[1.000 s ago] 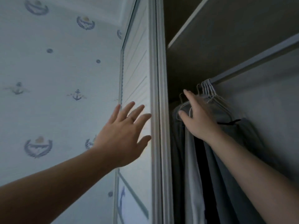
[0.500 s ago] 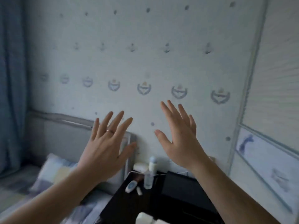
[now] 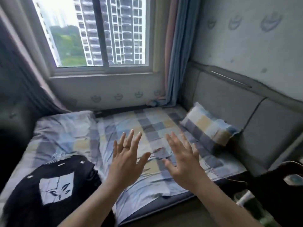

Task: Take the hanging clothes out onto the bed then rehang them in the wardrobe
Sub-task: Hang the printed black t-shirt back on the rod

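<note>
We see both hands raised above the bed, palms facing away from us, and neither holds anything. The left hand (image 3: 126, 163) has its fingers straight and fanned apart, with a thin ring (image 3: 126, 146) on one finger. The right hand (image 3: 182, 164) is spread the same way just beside it; the thumbs point toward each other without touching. The right fingertips are blurred.

Beneath the hands lies the bed (image 3: 147, 125), covered in a rumpled checked sheet of blue, grey and pale yellow. At its near left corner, left of our left forearm, we find a black garment (image 3: 54, 190) with a white printed panel, lying flat on the bedding. A checked pillow (image 3: 208, 128) leans against the grey padded headboard (image 3: 229, 102) on the right. Beyond the bed, a window (image 3: 98, 33) shows tower blocks and trees, and a blue curtain (image 3: 178, 54) hangs in the corner beside patterned wallpaper (image 3: 246, 38).
</note>
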